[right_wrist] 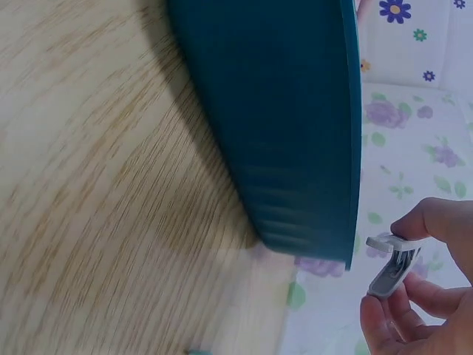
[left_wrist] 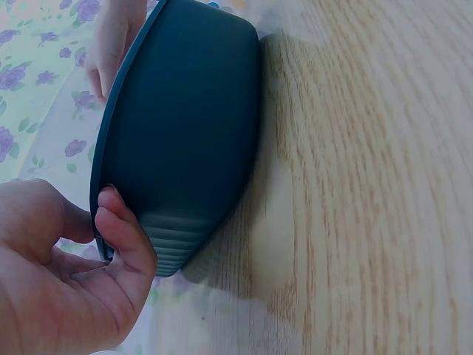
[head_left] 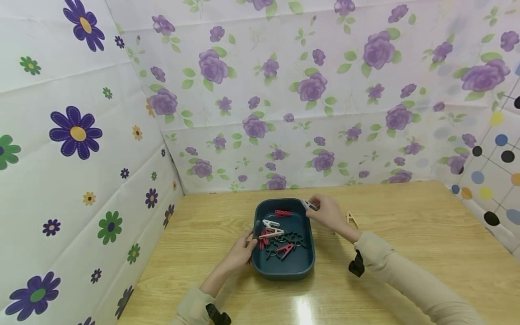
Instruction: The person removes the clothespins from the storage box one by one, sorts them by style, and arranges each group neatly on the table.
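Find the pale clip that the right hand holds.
In the head view, the pale clip is pinched in the right hand, by the far right corner of the dark blue bin, opposite the side that the left hand grips.

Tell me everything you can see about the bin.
The bin is dark teal, smooth and plastic-looking: a deep, open, rounded rectangle with a thin rim and ridges on its outer wall. It stands upright on the table, long sides running near to far. Red and white clips and dark green pieces lie inside. The left hand grips its left rim.
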Available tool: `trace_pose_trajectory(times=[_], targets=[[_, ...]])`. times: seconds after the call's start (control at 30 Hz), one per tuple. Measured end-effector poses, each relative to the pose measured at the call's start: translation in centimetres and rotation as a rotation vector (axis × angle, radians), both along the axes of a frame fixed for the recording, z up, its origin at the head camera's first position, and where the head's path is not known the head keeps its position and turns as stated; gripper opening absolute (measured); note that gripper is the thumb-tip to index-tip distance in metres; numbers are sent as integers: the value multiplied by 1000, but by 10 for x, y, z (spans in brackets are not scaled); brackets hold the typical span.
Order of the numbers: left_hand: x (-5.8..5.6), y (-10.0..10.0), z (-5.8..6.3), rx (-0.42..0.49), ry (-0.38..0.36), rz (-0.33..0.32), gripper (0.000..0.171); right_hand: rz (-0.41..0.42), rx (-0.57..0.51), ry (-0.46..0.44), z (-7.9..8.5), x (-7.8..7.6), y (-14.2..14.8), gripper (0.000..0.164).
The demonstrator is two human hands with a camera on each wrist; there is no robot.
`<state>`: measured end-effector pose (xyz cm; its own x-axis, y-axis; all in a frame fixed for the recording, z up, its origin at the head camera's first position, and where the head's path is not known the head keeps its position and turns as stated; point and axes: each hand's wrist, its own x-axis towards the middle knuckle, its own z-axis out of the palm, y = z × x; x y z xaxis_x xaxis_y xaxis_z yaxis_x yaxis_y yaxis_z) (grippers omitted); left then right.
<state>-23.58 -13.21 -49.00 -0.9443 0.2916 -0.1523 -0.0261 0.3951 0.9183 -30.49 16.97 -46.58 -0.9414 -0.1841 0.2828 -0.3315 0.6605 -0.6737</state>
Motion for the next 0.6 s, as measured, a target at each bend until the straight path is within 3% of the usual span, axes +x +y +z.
trace_pose_trajectory(times=[0.23,0.6], targets=[[1,0,0,0,1,2,49,-55,51,-6,-5,2,10,25],[1,0,3,41,-43,-10,50,-66,68,-138,-12,4,31,26]])
